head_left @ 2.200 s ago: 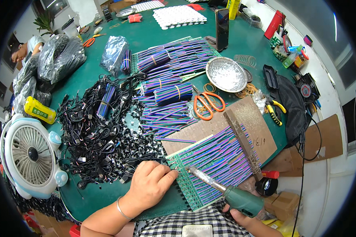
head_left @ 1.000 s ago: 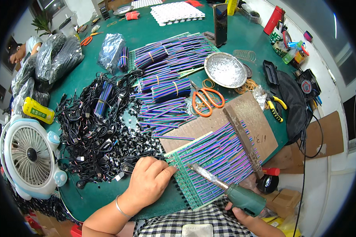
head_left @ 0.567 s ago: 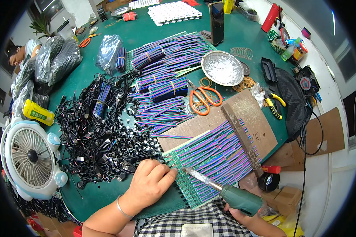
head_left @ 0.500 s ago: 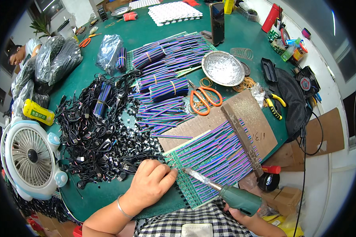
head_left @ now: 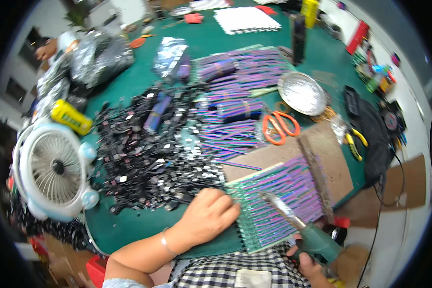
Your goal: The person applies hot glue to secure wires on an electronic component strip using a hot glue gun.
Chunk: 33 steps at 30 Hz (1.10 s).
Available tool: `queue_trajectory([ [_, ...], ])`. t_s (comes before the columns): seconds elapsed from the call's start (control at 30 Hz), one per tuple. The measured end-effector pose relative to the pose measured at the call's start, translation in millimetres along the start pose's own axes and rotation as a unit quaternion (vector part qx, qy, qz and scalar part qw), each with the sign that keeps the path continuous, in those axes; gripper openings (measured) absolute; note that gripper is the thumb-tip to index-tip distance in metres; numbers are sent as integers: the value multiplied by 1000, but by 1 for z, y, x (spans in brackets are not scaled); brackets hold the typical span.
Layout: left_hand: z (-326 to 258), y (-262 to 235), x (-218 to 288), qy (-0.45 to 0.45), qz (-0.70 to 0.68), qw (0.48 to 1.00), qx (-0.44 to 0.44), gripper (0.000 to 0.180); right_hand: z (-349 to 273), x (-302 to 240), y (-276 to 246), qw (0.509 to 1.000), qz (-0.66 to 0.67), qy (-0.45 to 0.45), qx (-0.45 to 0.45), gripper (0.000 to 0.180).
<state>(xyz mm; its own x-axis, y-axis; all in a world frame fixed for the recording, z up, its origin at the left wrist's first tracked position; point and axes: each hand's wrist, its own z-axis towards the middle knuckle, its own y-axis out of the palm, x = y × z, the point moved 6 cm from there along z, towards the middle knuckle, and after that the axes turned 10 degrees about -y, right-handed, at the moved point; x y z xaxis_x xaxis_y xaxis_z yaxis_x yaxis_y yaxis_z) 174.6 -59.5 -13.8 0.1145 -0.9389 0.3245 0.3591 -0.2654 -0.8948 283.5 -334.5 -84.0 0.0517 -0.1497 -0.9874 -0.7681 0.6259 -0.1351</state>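
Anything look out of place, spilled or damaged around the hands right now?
No clear damage or spill shows, though the picture is blurred. One wire strip lies alone on the brown board, apart from the wire rows on the green panel. The black cables look untidy: a tangled heap.

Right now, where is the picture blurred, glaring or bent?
Head view: soft blur, probably motion, smears the striped wires and green tool; head view: bright patches in the metal dish and on the plastic bag; head view: fisheye curves straight edges, and corners go black.
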Motion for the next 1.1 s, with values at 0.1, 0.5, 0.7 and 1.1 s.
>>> queue_trajectory([
  [0.1, 1, 3, 1, -15, -1, 1000, -24, 27, 2, 4, -3, 993, 46, -88, 57, 62],
  [0.5, -5, -143, -201, -288, 192, 904, 252, 17, 19, -13, 0, 992, 41, -115, 34, 53],
  [0.7, 0, -120, -263, -426, 7, 900, 95, 26, 21, -22, 0, 986, 11, -159, 43, 49],
  [1.1, 1, -168, -223, -299, -74, 920, 243, 10, 16, -11, -2, 985, 45, -144, 79, 49],
])
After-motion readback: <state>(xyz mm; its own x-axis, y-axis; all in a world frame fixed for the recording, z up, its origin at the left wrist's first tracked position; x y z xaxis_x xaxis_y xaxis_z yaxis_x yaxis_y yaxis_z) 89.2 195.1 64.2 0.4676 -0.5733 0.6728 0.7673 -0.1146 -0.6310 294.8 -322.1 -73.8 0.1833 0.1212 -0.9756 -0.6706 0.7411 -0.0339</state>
